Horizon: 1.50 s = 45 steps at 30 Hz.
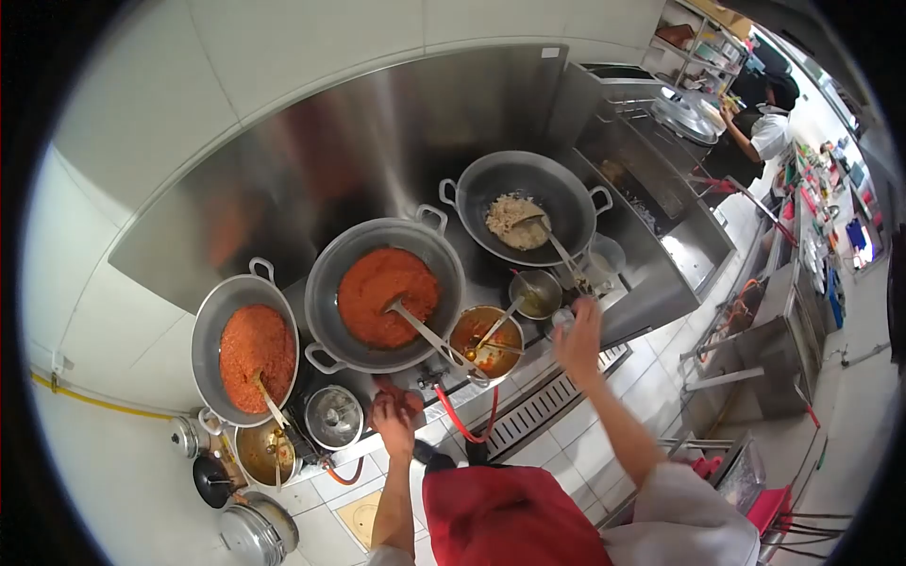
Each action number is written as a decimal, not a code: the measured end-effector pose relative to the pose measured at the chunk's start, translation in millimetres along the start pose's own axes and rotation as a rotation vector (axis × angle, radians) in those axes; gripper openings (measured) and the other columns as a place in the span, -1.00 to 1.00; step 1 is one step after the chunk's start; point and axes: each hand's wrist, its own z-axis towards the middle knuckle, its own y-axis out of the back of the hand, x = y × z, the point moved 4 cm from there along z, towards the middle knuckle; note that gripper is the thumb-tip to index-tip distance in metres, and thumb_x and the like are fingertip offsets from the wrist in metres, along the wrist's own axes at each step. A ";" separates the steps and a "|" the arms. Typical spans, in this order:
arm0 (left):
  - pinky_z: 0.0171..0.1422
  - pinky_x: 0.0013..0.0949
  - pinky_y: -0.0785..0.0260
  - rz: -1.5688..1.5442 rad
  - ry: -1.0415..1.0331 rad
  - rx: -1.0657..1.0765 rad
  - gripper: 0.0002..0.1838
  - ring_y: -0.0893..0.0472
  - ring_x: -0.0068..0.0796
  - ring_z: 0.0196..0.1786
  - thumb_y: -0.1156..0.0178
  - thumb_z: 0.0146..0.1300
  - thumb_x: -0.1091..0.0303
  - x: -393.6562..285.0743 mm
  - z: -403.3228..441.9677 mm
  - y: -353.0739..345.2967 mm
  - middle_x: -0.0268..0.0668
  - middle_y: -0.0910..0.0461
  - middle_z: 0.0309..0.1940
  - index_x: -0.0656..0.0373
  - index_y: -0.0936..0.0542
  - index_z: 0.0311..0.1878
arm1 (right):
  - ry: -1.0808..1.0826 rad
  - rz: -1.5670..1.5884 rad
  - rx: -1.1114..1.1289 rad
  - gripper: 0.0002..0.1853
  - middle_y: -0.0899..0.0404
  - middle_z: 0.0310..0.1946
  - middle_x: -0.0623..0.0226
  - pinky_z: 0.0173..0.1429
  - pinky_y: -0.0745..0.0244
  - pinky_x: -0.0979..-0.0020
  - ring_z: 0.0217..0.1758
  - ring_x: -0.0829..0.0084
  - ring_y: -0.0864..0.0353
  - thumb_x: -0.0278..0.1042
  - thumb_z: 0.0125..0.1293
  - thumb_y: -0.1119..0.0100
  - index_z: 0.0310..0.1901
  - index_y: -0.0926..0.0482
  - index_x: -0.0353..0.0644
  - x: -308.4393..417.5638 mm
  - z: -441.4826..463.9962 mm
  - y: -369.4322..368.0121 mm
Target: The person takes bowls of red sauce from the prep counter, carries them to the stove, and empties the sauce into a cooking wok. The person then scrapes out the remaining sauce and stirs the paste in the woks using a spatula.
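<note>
My left hand (393, 426) is closed on a dark reddish cloth (406, 400) at the counter's front edge, beside a round metal lid (334, 416). My right hand (578, 344) has its thumb and fingers around a small clear cup (563, 319), right of a small pot with a ladle (535, 294). A large wok of red sauce (389, 294) with a ladle stands behind my left hand. Beyond my right hand is a wok of pale food (517, 222) with a ladle. At the left, a wok holds orange-red food (255, 358) with a spoon in it.
Between the hands stands a sauce-stained pot (487, 341). A red hose (461, 420) hangs at the front edge, above a floor drain (533, 410). Another pot (264, 453) and stacked pots (257, 533) are lower left. A person (766, 127) works at the upper right.
</note>
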 end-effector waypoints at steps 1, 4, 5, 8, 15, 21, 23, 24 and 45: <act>0.42 0.09 -0.23 0.199 -0.087 0.130 -0.59 -0.38 0.19 0.35 -0.15 0.35 0.34 12.5 -4.5 -17.4 0.09 -0.44 0.25 0.28 -0.54 0.23 | 0.057 -0.169 0.000 -0.31 -0.33 0.23 -0.23 0.31 -0.34 -0.10 0.19 -0.27 -0.42 -0.39 0.20 -0.31 0.31 -0.23 -0.40 -18.1 32.0 -2.9; 0.51 0.13 -0.17 0.407 -0.124 0.324 -0.48 -0.30 0.17 0.47 -0.17 0.33 0.29 7.3 -1.8 -26.4 0.07 -0.39 0.37 0.23 -0.51 0.35 | -0.119 -0.396 0.281 -0.30 -0.45 0.16 -0.26 0.19 -0.48 -0.11 0.16 -0.24 -0.54 -0.40 0.23 -0.31 0.34 -0.20 -0.38 -77.9 90.1 -48.7; 0.54 0.16 -0.14 0.427 -0.064 0.400 -0.44 -0.26 0.16 0.52 -0.17 0.33 0.28 6.3 -3.1 -25.9 0.07 -0.38 0.40 0.21 -0.49 0.39 | -0.225 -0.297 0.387 -0.37 -0.51 0.07 -0.30 0.19 -0.47 -0.12 0.19 -0.25 -0.52 -0.43 0.23 -0.28 0.29 -0.24 -0.36 -104.7 99.1 -72.5; 0.31 0.12 -0.31 0.247 -0.115 0.230 -0.56 -0.43 0.16 0.27 -0.22 0.25 0.37 -25.8 -10.4 -23.5 0.05 -0.48 0.19 0.23 -0.56 0.21 | -0.273 -0.257 0.425 -0.45 -0.60 -0.13 -0.32 0.12 -0.51 -0.11 0.10 -0.22 -0.59 -0.46 0.26 -0.20 0.27 -0.28 -0.34 -116.9 118.2 -75.9; 0.12 -0.01 -0.54 -0.450 -0.037 0.458 -0.83 -0.65 0.06 -0.04 -0.17 0.32 0.40 -112.2 -102.8 -141.1 -0.01 -0.65 -0.11 0.20 -0.62 -0.07 | 0.030 -0.215 0.585 -0.60 -0.67 -0.22 -0.06 -0.13 -0.54 0.12 -0.26 0.06 -0.69 -0.40 0.39 -0.15 0.21 -0.55 -0.35 -113.9 133.3 -28.4; 0.32 -0.14 -0.46 -0.401 -0.359 0.305 -0.47 -0.49 -0.19 0.34 -0.18 0.38 0.25 -252.0 -125.7 -326.1 -0.17 -0.44 0.39 0.18 -0.46 0.39 | 0.256 -0.393 0.605 -0.52 -0.64 -0.28 -0.01 -0.11 -0.52 0.23 -0.25 0.16 -0.66 -0.29 0.44 -0.19 0.32 -0.54 -0.35 -175.0 118.1 -12.9; 0.34 -0.07 -0.45 -0.345 -0.367 0.148 -0.37 -0.45 -0.08 0.37 -0.18 0.39 0.24 -287.8 -122.6 -364.1 -0.18 -0.33 0.48 0.20 -0.36 0.48 | 0.227 -0.382 0.612 -0.53 -0.59 -0.35 0.11 -0.19 -0.47 0.30 -0.33 0.30 -0.58 -0.29 0.46 -0.19 0.31 -0.55 -0.34 -188.6 132.0 -26.0; 0.35 -0.03 -0.44 -0.297 -0.395 0.173 -0.32 -0.40 -0.04 0.40 -0.17 0.41 0.20 -301.9 -119.7 -377.8 -0.20 -0.27 0.52 0.17 -0.29 0.54 | 0.151 -0.383 0.612 -0.54 -0.54 -0.42 0.24 -0.26 -0.42 0.37 -0.40 0.44 -0.50 -0.29 0.47 -0.19 0.31 -0.56 -0.34 -201.6 131.7 -19.2; 0.29 0.02 -0.44 -0.192 -0.171 0.072 -0.25 -0.40 -0.03 0.38 -0.18 0.39 0.04 -309.2 -143.4 -442.4 -0.39 -0.10 0.65 -0.08 -0.24 0.61 | 0.025 -0.196 0.589 -0.52 -0.42 -0.53 0.57 -0.46 -0.23 0.52 -0.52 0.69 -0.33 -0.23 0.47 -0.24 0.33 -0.57 -0.27 -236.1 154.1 -30.2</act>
